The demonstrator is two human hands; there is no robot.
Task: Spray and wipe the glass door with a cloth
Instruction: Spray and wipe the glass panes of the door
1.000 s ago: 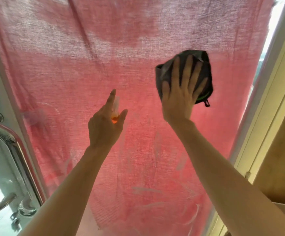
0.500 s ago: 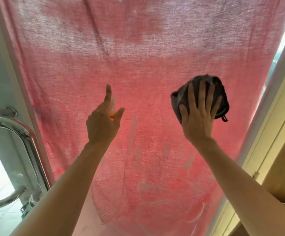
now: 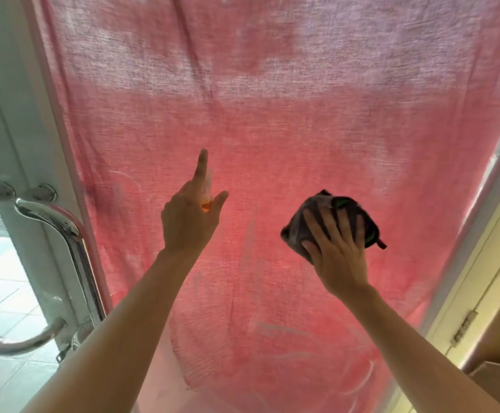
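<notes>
In the head view, a dark cloth (image 3: 329, 217) is pressed flat against the glass door (image 3: 272, 114) by the spread right hand (image 3: 336, 248). A small spray bottle (image 3: 206, 192) is gripped by the left hand (image 3: 187, 217), forefinger raised.

Two bare forearms reach up from the bottom edge, with no sleeve showing on either arm as far as the frame runs. The left hand (image 3: 187, 223) wears no glove, ring or watch, and its wrist is uncovered. The right hand (image 3: 339, 253) is likewise ungloved, with no ring visible on its fingers (image 3: 329, 225) and no band at the wrist.
</notes>
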